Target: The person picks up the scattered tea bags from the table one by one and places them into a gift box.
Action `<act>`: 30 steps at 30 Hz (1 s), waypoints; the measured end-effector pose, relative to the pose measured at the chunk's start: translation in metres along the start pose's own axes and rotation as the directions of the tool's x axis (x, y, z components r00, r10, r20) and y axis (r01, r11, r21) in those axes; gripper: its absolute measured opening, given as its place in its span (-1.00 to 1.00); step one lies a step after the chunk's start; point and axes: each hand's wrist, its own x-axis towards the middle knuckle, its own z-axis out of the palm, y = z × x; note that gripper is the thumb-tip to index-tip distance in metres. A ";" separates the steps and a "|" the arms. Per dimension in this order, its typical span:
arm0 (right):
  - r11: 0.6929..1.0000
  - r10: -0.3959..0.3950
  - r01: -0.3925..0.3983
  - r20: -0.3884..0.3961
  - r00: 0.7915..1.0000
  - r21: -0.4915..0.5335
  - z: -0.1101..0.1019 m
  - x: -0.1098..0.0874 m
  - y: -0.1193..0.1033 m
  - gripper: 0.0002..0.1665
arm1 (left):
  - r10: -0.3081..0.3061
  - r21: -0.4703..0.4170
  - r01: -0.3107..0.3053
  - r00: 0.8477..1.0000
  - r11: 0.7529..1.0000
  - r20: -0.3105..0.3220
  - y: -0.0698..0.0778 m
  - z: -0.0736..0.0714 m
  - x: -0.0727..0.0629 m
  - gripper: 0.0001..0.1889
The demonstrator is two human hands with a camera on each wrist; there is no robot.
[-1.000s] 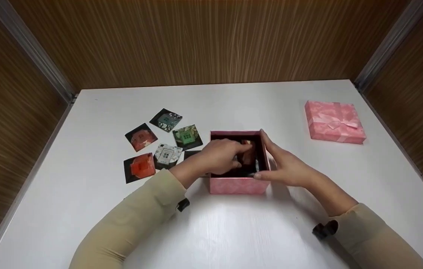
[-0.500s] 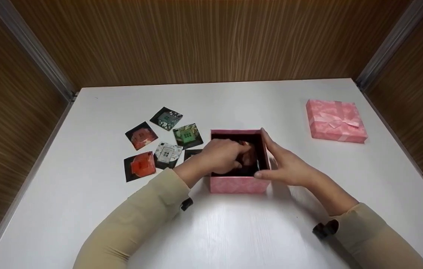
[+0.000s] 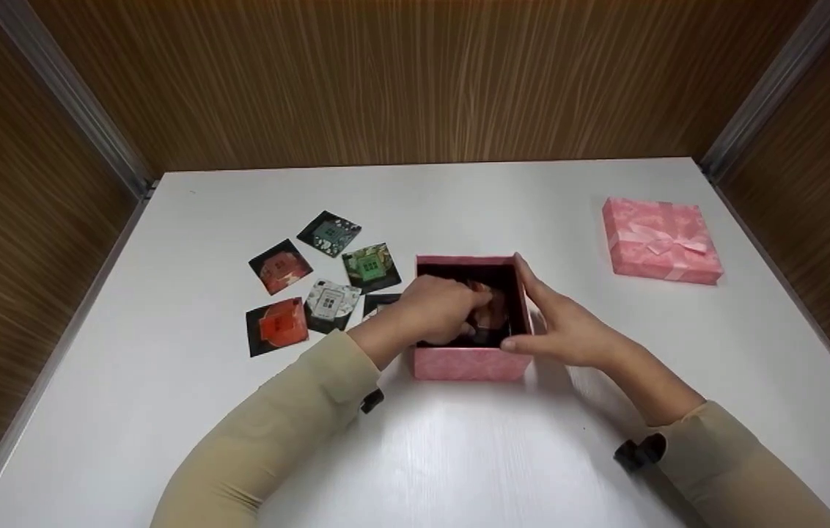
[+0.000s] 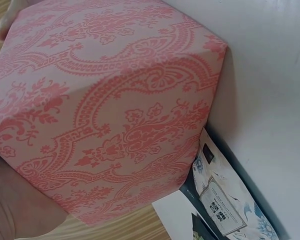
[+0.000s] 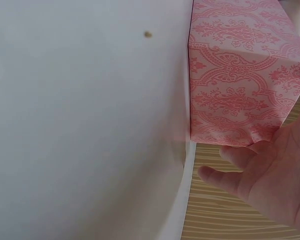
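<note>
A pink gift box [image 3: 470, 364] with a dark inside stands without its lid on the white table. My left hand [image 3: 435, 308] reaches over its left wall, fingers bent down inside. It pinches a reddish-brown packet [image 3: 490, 317] in the box; the fingertips are partly hidden. At the right wall, my right hand [image 3: 569, 326] holds the box, its thumb at the near corner and a finger at the far corner. In the right wrist view several fingers [image 5: 227, 181] lie along or just past the patterned pink box [image 5: 235, 95]. The box's floor is mostly hidden.
Several flat square packets lie left of the box: orange-red [image 3: 277, 326], red [image 3: 281, 266], teal [image 3: 329, 233], green [image 3: 371, 267] and white [image 3: 331, 302]. Another dark packet [image 3: 380, 301] is half hidden by the left arm. The pink bow-topped lid [image 3: 663, 240] sits at the right back.
Inside the box, the reddish-brown packet has tilted and sits a little lower with my left fingers. My right hand stays on the box.
</note>
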 end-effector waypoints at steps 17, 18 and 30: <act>1.000 -0.013 0.013 -0.010 1.000 0.008 0.001 0.001 0.002 0.46 | -0.006 -0.216 -0.033 0.985 0.976 -0.175 -0.005 0.001 -0.004 -0.49; 1.000 -0.015 0.015 -0.011 1.000 0.006 0.001 0.001 0.002 0.46 | -0.005 -0.251 -0.046 0.980 0.967 -0.198 -0.006 0.000 -0.006 -0.49; 1.000 -0.011 0.010 -0.013 1.000 -0.024 0.000 0.000 -0.001 0.46 | -0.172 -0.530 -0.160 0.835 0.833 -0.523 -0.067 -0.033 -0.049 -0.55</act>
